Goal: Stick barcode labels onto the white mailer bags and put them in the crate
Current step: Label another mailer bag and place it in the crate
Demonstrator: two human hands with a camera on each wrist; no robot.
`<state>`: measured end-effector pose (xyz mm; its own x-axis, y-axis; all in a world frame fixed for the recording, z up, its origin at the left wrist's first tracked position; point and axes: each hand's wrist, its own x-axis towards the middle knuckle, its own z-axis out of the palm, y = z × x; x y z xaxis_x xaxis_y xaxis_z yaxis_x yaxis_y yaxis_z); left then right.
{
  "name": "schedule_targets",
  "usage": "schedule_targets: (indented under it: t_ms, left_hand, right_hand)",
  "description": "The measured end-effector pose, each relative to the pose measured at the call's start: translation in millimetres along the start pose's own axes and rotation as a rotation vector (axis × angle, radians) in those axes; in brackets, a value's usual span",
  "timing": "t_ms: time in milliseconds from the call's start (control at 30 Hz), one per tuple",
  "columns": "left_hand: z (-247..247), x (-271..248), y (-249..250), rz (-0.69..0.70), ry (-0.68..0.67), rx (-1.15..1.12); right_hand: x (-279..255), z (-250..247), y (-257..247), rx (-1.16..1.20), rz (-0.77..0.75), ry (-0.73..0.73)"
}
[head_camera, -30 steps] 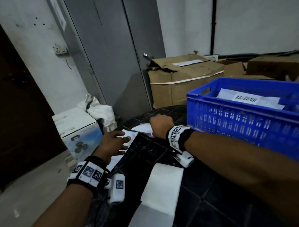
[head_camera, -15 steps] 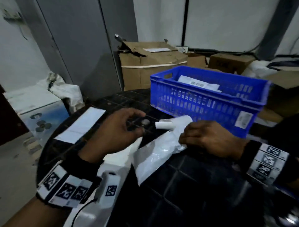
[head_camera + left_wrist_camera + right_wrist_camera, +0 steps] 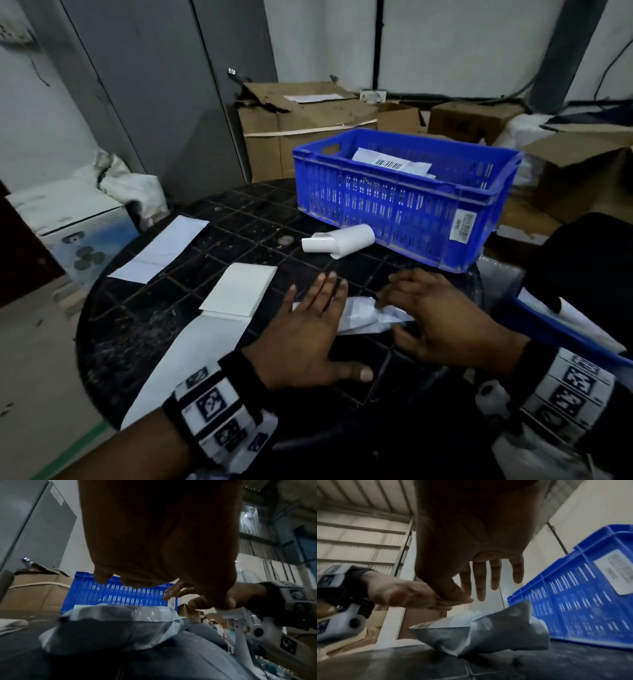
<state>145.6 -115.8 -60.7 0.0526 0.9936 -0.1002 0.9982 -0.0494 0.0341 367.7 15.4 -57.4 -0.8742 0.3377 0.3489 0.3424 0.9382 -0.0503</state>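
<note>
A crumpled white mailer bag [image 3: 363, 317] lies on the black round table [image 3: 191, 329] right in front of me. My left hand [image 3: 318, 322] lies on the bag's left end with fingers straight. My right hand [image 3: 421, 308] is over its right end, fingers spread; in the right wrist view those fingers [image 3: 480, 580] are straight and stand above the bag [image 3: 488, 628]. A roll of labels [image 3: 339, 240] lies beside the blue crate [image 3: 404, 205]. Inside the crate is a bag with a barcode label [image 3: 390, 163]. The left wrist view shows the bag [image 3: 120, 626] under my palm.
White sheets lie on the table's left half, one strip [image 3: 161, 250] far left and a folded piece [image 3: 239, 291] nearer. Cardboard boxes [image 3: 301, 133] stand behind the crate. A white carton [image 3: 75, 226] is on the floor at left. A blue edge [image 3: 561, 337] shows at right.
Both hands came back from the table's far left. The bag was pulled toward me and now lies under my flat hands. The label roll stays by the crate.
</note>
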Motion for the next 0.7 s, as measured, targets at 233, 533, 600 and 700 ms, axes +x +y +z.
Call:
schedule_targets:
  t_ms: [233,533,600,700]
  left_hand:
    - [30.9,15.0,15.4,0.012,-0.242,0.066]
    - [21.0,12.0,-19.6,-0.052,-0.248,-0.039]
    - [25.6,4.4,-23.2,-0.018,-0.240,0.026]
    - [20.7,-6.1,-22.5,-0.036,-0.222,0.055]
  right_hand:
    - [8.2,34.5,6.2,0.137,0.050,-0.262]
    - [-10.7,65.3,25.9,0.039,0.160,-0.577]
    - [-9.9,60.2,29.5,-0.031,0.124,-0.575]
    - [-3.1,41.8,32.0,-0.139,0.097,-0.565]
